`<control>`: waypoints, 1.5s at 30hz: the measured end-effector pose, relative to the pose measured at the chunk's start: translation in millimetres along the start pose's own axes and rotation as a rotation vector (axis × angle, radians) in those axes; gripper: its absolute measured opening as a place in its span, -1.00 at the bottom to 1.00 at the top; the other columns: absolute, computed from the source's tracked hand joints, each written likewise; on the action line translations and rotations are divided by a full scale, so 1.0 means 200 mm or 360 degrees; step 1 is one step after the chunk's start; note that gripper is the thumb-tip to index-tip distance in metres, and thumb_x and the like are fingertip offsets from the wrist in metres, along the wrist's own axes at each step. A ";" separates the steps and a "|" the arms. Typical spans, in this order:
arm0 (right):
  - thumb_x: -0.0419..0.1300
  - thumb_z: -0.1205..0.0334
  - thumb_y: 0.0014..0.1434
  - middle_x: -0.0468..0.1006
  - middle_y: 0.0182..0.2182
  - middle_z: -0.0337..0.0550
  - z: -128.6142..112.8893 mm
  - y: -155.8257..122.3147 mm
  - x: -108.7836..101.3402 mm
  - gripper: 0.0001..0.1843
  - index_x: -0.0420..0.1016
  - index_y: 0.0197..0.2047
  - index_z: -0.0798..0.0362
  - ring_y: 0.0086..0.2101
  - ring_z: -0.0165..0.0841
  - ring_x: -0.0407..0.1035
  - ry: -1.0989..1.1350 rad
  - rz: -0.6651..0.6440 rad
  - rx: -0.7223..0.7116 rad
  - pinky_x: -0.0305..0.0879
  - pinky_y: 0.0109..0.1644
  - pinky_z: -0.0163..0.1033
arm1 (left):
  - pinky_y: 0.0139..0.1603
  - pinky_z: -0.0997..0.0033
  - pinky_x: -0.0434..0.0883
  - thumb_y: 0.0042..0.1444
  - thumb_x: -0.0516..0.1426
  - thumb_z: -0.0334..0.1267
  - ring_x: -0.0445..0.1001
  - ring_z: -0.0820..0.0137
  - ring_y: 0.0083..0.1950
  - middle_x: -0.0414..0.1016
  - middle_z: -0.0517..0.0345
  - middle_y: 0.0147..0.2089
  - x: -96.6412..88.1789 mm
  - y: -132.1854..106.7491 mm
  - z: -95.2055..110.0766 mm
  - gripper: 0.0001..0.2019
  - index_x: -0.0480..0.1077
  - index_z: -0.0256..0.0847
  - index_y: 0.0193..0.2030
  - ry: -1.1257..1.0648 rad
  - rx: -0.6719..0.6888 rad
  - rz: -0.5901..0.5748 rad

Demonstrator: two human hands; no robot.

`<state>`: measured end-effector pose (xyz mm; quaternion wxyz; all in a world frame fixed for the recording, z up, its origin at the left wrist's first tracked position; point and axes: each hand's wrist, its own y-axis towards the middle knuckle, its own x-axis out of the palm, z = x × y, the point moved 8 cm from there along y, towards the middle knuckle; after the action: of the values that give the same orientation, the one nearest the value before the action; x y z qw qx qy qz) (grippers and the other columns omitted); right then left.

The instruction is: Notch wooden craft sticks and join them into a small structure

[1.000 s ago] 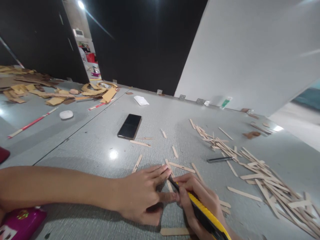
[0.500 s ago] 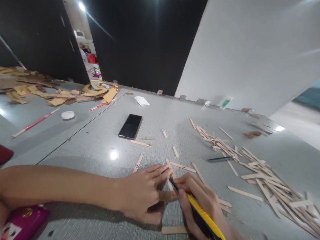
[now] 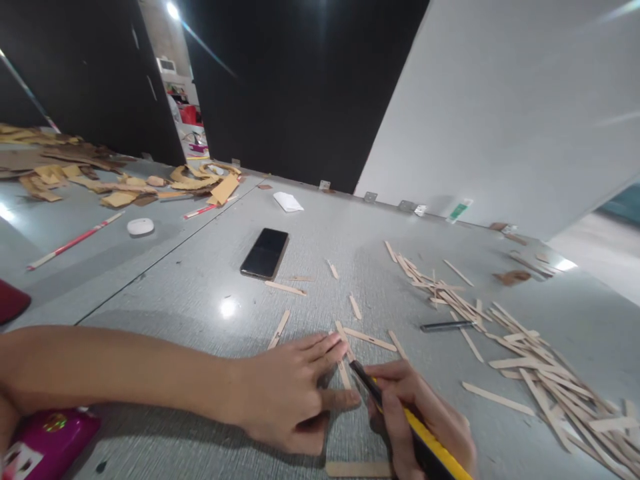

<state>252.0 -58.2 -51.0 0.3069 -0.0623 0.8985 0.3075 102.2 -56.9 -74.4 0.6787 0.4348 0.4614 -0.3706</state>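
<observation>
My left hand [image 3: 287, 393] lies flat on the grey table [image 3: 180, 293], fingers stretched out, pressing down a thin wooden stick [image 3: 344, 365]. My right hand [image 3: 420, 417] is closed round a yellow and black utility knife [image 3: 400, 417]. The knife's blade tip sits on the stick, just right of my left fingertips. More cut stick pieces [image 3: 367, 339] lie right beyond the hands.
A big heap of wooden sticks [image 3: 530, 360] spreads across the right. A black pen [image 3: 445, 326] lies near it. A black phone [image 3: 265, 253] and white paper [image 3: 289, 201] lie further back. Cardboard scraps [image 3: 120, 183] at far left; a pink case [image 3: 45, 443] by my left arm.
My right hand has drawn the knife back towards me along the stick. The left hand has kept its place. The view shifted slightly.
</observation>
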 end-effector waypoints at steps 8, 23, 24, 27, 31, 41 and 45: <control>0.08 0.35 0.45 0.58 -0.21 -0.14 0.01 0.03 0.05 -0.86 0.43 -0.12 -0.05 -0.42 -0.38 0.53 0.0005 -0.0178 -0.0066 0.41 -0.40 -0.32 | 0.58 -0.11 0.09 0.40 0.10 -0.05 0.06 -0.23 0.60 0.02 -0.48 0.60 -0.01 0.00 0.01 -0.35 0.17 -0.28 0.54 0.0035 0.0006 -0.0009; 0.09 0.36 0.44 0.58 -0.25 -0.18 0.03 0.03 0.06 -0.86 0.44 -0.10 -0.06 -0.48 -0.41 0.51 -0.0012 -0.0193 -0.0038 0.41 -0.44 -0.34 | 0.58 -0.13 0.09 0.38 0.13 -0.04 0.09 -0.21 0.60 0.02 -0.43 0.61 -0.01 0.00 0.00 -0.34 0.21 -0.26 0.53 0.0045 0.0016 -0.0012; 0.09 0.36 0.43 0.58 -0.24 -0.17 0.03 0.03 0.06 -0.86 0.44 -0.10 -0.05 -0.46 -0.40 0.52 -0.0009 -0.0190 -0.0038 0.42 -0.42 -0.34 | 0.57 -0.13 0.09 0.38 0.12 -0.04 0.08 -0.21 0.60 0.03 -0.40 0.61 0.00 0.00 0.00 -0.35 0.21 -0.25 0.53 0.0041 0.0013 -0.0011; 0.09 0.37 0.43 0.59 -0.21 -0.14 0.02 0.04 0.06 -0.85 0.45 -0.11 -0.05 -0.39 -0.37 0.56 -0.0016 -0.0170 -0.0077 0.45 -0.37 -0.34 | 0.57 -0.15 0.10 0.39 0.10 -0.05 0.06 -0.20 0.61 0.02 -0.40 0.61 0.00 0.00 0.00 -0.36 0.20 -0.23 0.53 0.0028 0.0008 -0.0005; 0.11 0.38 0.41 0.60 -0.22 -0.14 0.00 0.04 0.05 -0.85 0.46 -0.11 -0.03 -0.35 -0.36 0.58 -0.0028 -0.0147 -0.0130 0.46 -0.33 -0.34 | 0.57 -0.14 0.08 0.37 0.12 -0.05 0.07 -0.20 0.61 0.00 -0.40 0.62 0.00 0.00 0.00 -0.35 0.20 -0.24 0.53 0.0030 0.0009 -0.0002; 0.10 0.40 0.42 0.60 -0.20 -0.17 -0.01 0.05 0.06 -0.83 0.44 -0.13 -0.05 -0.30 -0.36 0.60 0.0000 -0.0116 -0.0126 0.48 -0.24 -0.33 | 0.57 -0.17 0.10 0.34 0.15 -0.08 0.06 -0.22 0.61 0.02 -0.44 0.61 -0.01 0.00 0.00 -0.34 0.22 -0.25 0.51 0.0012 0.0028 0.0010; 0.10 0.39 0.42 0.57 -0.26 -0.21 -0.04 0.08 0.05 -0.85 0.41 -0.17 -0.05 -0.38 -0.40 0.55 -0.0034 -0.0160 -0.0142 0.44 -0.32 -0.34 | 0.57 -0.18 0.09 0.40 0.10 -0.07 0.03 -0.21 0.62 -0.02 -0.41 0.62 -0.01 0.00 0.00 -0.39 0.24 -0.24 0.51 -0.0047 0.0007 0.0022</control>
<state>234.3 -49.4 -43.6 0.3285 -0.1177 0.8763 0.3321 100.6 -56.2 -72.6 0.6872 0.4339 0.4474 -0.3733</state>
